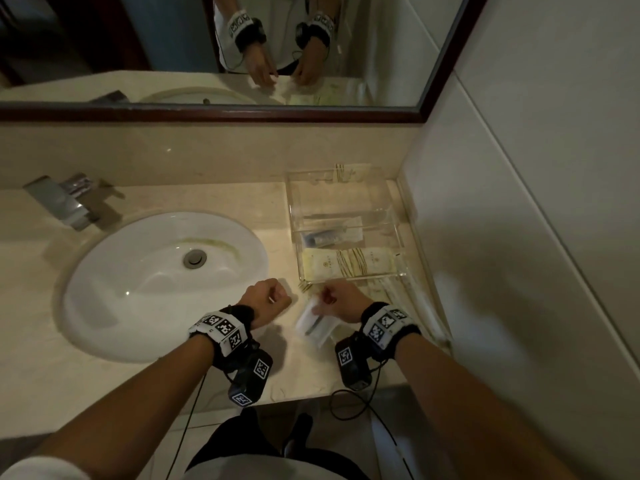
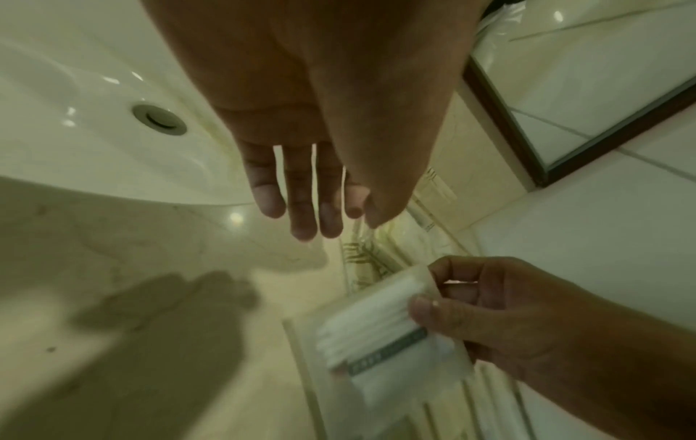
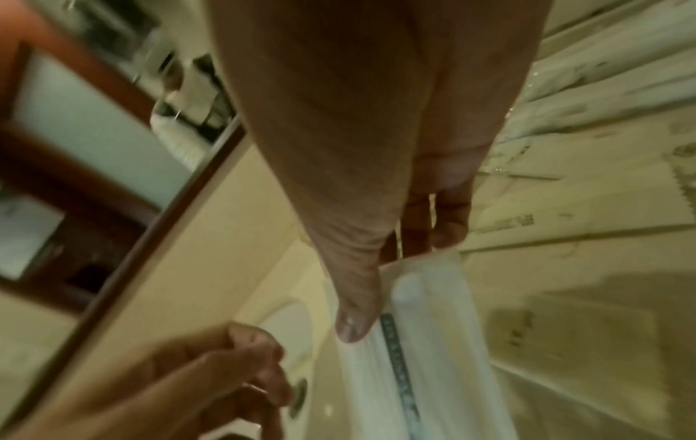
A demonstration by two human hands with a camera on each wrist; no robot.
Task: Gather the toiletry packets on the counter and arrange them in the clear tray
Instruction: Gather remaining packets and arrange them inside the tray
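Note:
My right hand (image 1: 337, 299) pinches a white toiletry packet (image 1: 317, 322) with a dark printed strip just above the counter, in front of the clear tray (image 1: 339, 199). In the right wrist view my thumb (image 3: 354, 315) lies on the packet (image 3: 425, 342). The left wrist view also shows the right hand (image 2: 508, 312) gripping the packet (image 2: 380, 324). My left hand (image 1: 270, 294) hovers beside it near the sink rim, fingers (image 2: 301, 208) relaxed and holding nothing. The tray holds a toothbrush packet (image 1: 329, 233) and cream packets (image 1: 346, 265). Other packets (image 1: 394, 292) lie on the counter beyond my right hand.
A white oval sink (image 1: 156, 271) fills the counter's left, with a chrome tap (image 1: 65, 202) behind it. A framed mirror (image 1: 207, 112) runs along the back. A tiled wall (image 1: 519, 237) bounds the counter right of the tray. The counter's front edge (image 1: 311, 398) is under my wrists.

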